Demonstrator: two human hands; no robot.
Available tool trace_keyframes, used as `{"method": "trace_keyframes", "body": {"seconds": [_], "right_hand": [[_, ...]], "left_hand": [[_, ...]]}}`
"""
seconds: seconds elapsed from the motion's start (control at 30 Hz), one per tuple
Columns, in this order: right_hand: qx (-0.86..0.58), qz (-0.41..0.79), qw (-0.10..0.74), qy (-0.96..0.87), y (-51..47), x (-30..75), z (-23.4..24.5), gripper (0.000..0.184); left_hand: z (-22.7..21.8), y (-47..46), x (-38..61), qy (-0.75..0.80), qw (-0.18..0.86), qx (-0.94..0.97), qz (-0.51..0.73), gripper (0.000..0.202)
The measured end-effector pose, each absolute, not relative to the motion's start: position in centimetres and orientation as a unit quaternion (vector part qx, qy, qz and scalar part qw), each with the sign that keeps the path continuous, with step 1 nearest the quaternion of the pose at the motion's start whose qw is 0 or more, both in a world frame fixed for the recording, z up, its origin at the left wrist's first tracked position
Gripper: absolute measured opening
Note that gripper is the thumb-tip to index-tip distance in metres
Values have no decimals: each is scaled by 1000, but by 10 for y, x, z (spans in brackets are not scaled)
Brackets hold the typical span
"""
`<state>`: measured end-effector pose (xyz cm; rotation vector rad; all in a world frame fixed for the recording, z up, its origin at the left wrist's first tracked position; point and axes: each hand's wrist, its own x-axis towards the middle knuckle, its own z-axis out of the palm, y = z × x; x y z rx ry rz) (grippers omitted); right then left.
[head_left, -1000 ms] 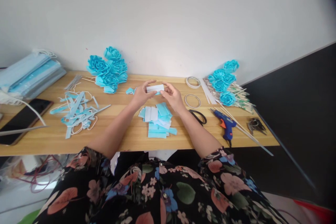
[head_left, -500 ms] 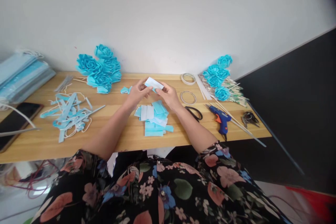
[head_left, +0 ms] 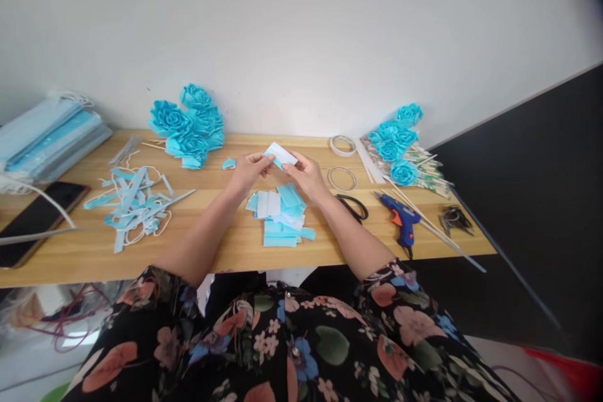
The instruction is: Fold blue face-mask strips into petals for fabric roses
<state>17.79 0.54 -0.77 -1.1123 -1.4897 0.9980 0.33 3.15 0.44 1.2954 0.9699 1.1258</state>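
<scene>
Two hands lift a pale blue strip (head_left: pixel 281 154) just above the middle of the frame.
Fingers of the left hand (head_left: pixel 247 171) and right hand (head_left: pixel 307 176) pinch its opposite ends, keeping it clear of the pile of cut pieces (head_left: pixel 281 213) on the surface (head_left: pixel 226 251). Scissors (head_left: pixel 354 207) and a glue gun (head_left: pixel 399 217) lie handy at right.

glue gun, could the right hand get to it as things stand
Probably yes. The glue gun lies uncovered on the table right of the right hand, only flat scissors between them. That hand's fingers pinch a small blue piece, which it would need to release.
</scene>
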Motion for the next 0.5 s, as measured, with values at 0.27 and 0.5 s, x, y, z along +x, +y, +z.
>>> {"method": "trace_keyframes", "body": {"seconds": [0.27, 0.5], "right_hand": [[-483, 345, 578, -561, 25, 213, -1, 51], [-441, 457, 546, -547, 18, 208, 1, 61]], "left_hand": [[-1, 37, -1, 391, 582, 510, 499, 37], [6, 32, 3, 385, 595, 501, 496, 36]]}}
